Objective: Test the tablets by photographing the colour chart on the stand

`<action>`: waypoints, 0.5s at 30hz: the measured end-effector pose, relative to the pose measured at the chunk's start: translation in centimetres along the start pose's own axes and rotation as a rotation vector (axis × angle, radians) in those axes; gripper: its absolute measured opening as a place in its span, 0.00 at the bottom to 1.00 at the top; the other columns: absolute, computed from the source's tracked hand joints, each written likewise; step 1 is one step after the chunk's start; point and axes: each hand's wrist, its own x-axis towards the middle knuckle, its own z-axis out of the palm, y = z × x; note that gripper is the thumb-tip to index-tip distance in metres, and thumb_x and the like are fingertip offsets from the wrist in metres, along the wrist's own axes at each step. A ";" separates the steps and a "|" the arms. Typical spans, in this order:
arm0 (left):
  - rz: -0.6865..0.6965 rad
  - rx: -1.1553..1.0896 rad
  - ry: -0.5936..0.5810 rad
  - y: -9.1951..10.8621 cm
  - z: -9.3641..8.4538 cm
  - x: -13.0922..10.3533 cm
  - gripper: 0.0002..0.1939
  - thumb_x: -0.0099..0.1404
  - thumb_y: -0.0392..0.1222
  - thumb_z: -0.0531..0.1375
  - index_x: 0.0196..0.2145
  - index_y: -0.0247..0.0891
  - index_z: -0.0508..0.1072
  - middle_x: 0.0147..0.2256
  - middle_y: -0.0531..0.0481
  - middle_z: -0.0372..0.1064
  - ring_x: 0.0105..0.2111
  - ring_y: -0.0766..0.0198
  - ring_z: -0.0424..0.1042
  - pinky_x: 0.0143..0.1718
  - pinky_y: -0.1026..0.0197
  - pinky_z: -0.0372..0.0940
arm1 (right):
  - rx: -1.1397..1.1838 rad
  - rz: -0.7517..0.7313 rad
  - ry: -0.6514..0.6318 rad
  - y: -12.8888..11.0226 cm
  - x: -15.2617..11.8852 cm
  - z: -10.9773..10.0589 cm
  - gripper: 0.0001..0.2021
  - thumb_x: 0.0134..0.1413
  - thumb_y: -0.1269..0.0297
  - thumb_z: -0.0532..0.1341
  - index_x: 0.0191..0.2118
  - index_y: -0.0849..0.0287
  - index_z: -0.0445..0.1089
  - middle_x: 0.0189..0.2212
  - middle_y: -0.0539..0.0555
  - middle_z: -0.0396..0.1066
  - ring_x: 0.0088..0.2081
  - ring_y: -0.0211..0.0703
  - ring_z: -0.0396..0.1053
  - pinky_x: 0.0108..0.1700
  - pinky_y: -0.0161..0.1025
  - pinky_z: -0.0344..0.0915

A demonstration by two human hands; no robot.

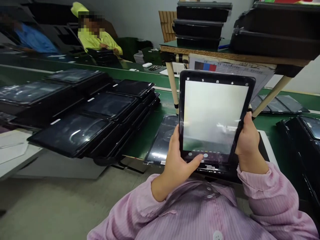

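A black-framed tablet (212,115) is held upright in front of my chest, its lit screen showing a pale camera-like picture with icons along the top and bottom. My left hand (178,163) grips its lower left edge, the thumb lying by the round button at the bottom of the screen. On the right edge, my right hand (248,138) holds the frame, its fingers mostly hidden behind. Below and left of the tablet, a dark glossy panel (158,146) lies on the green table (140,145). A white-edged item (270,150) is partly visible beyond my right hand.
Stacks of dark panels (72,131) fill the table's left side; another stack (300,156) stands at the right. A raised shelf (235,56) on pale legs bears black trays (200,30). Across the table sits a person in yellow (100,41); another person in blue (37,40) is farther left.
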 end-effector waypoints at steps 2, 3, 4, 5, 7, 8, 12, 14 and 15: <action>0.044 0.157 0.018 -0.3 0.1 -0.1 0.60 0.59 0.60 0.73 0.78 0.47 0.45 0.75 0.33 0.49 0.75 0.35 0.52 0.72 0.32 0.55 | -0.094 -0.007 -0.010 0.7 0.5 -0.3 0.38 0.65 0.26 0.46 0.59 0.49 0.75 0.53 0.57 0.80 0.62 0.64 0.74 0.56 0.65 0.80; 0.065 0.217 0.024 -0.4 0.1 -0.1 0.62 0.58 0.61 0.74 0.78 0.47 0.43 0.75 0.32 0.49 0.75 0.33 0.51 0.71 0.30 0.55 | -0.153 -0.032 -0.031 0.9 0.6 -0.5 0.39 0.65 0.26 0.44 0.60 0.48 0.75 0.55 0.57 0.79 0.64 0.64 0.72 0.58 0.66 0.79; 0.084 0.265 0.028 -0.5 0.2 -0.1 0.64 0.57 0.61 0.74 0.78 0.46 0.42 0.75 0.31 0.48 0.74 0.32 0.51 0.70 0.29 0.56 | -0.224 -0.066 -0.054 1.1 0.7 -0.6 0.40 0.66 0.27 0.41 0.62 0.46 0.73 0.57 0.56 0.78 0.66 0.64 0.70 0.60 0.66 0.77; 0.100 0.304 0.031 -0.6 0.3 -0.1 0.66 0.56 0.62 0.75 0.78 0.46 0.40 0.75 0.30 0.47 0.74 0.30 0.51 0.69 0.27 0.57 | -0.298 -0.106 -0.076 1.1 0.8 -0.8 0.40 0.67 0.28 0.37 0.64 0.45 0.72 0.60 0.55 0.76 0.68 0.63 0.66 0.63 0.67 0.75; 0.122 0.363 0.038 -0.8 0.5 -0.1 0.70 0.54 0.63 0.76 0.78 0.46 0.37 0.74 0.27 0.47 0.74 0.28 0.52 0.68 0.26 0.58 | -0.429 -0.176 -0.103 1.1 0.8 -0.9 0.42 0.69 0.31 0.31 0.69 0.42 0.68 0.63 0.52 0.74 0.72 0.61 0.60 0.67 0.67 0.71; 0.130 0.385 0.044 -0.9 0.6 0.0 0.71 0.53 0.63 0.76 0.78 0.46 0.36 0.74 0.27 0.47 0.73 0.28 0.52 0.67 0.25 0.59 | -0.474 -0.200 -0.108 1.0 0.9 -0.9 0.42 0.69 0.32 0.29 0.70 0.41 0.66 0.63 0.51 0.73 0.73 0.61 0.58 0.68 0.68 0.69; 0.168 0.444 0.082 -1.0 1.1 0.0 0.71 0.55 0.62 0.76 0.78 0.45 0.33 0.74 0.25 0.45 0.72 0.29 0.54 0.65 0.27 0.62 | -0.530 -0.242 -0.096 0.7 0.9 -0.7 0.42 0.70 0.36 0.26 0.72 0.38 0.62 0.64 0.48 0.72 0.74 0.60 0.55 0.71 0.69 0.64; 0.192 0.460 0.099 -1.0 1.3 -0.1 0.72 0.55 0.63 0.76 0.78 0.45 0.32 0.75 0.25 0.45 0.73 0.28 0.54 0.65 0.27 0.63 | -0.527 -0.244 -0.095 0.7 0.9 -0.5 0.42 0.70 0.36 0.26 0.73 0.38 0.62 0.64 0.49 0.73 0.75 0.59 0.55 0.71 0.69 0.63; 0.200 0.466 0.103 -1.0 1.4 -0.1 0.73 0.55 0.64 0.76 0.78 0.46 0.31 0.75 0.25 0.45 0.73 0.28 0.53 0.65 0.27 0.63 | -0.523 -0.245 -0.097 0.7 0.9 -0.5 0.42 0.69 0.35 0.26 0.73 0.39 0.62 0.64 0.49 0.73 0.75 0.59 0.55 0.72 0.69 0.63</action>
